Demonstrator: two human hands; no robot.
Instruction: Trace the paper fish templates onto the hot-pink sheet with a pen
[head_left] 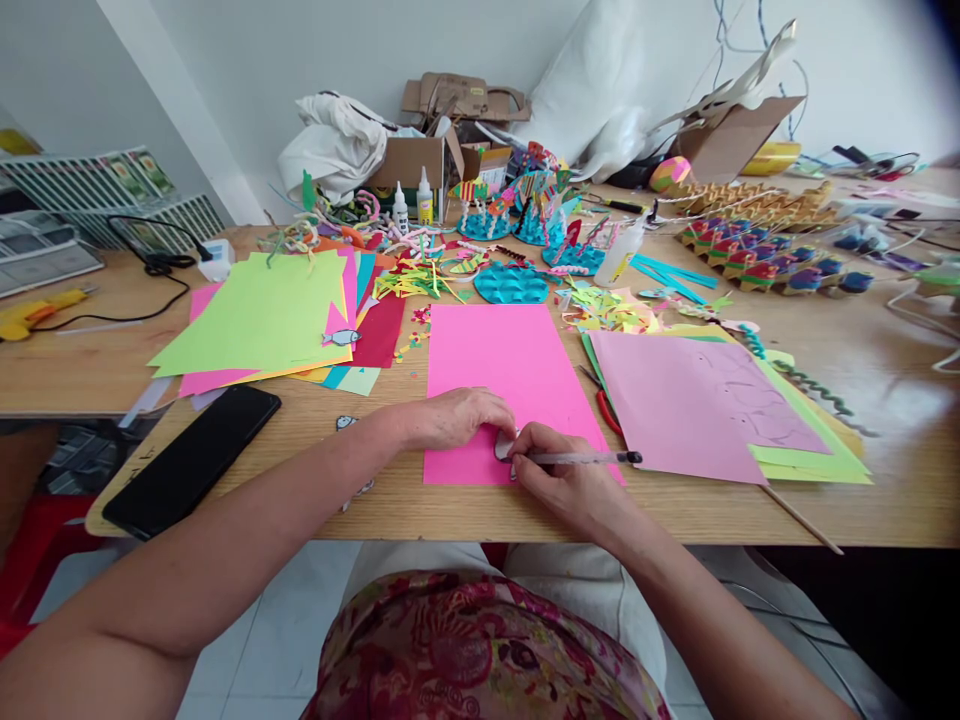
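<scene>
A bright pink sheet of paper (pixel 495 350) lies in front of me. Near its lower edge is a small white paper cutout (pixel 506 445), partly hidden by my fingers. My left hand (pixel 465 415) rests on the sheet, its curled fingertips pressing the cutout down. In my right hand (pixel 562 475) is a pencil (pixel 585 458) with a dark end, pinched with its tip at the cutout's edge. A small fish cutout (pixel 342 338) lies on the green paper to the left. Another small cutout (pixel 346 422) is partly behind my left forearm.
Left are a black phone (pixel 195 455) and stacked green sheets (pixel 255 305). Right are pale pink paper (pixel 675 400), red-handled scissors (pixel 609 412) and a stick (pixel 802 520). Glue bottles (pixel 425 200), paper scraps (pixel 607 305), blue egg-carton pieces (pixel 511 284) and painted cartons (pixel 772 258) crowd the back.
</scene>
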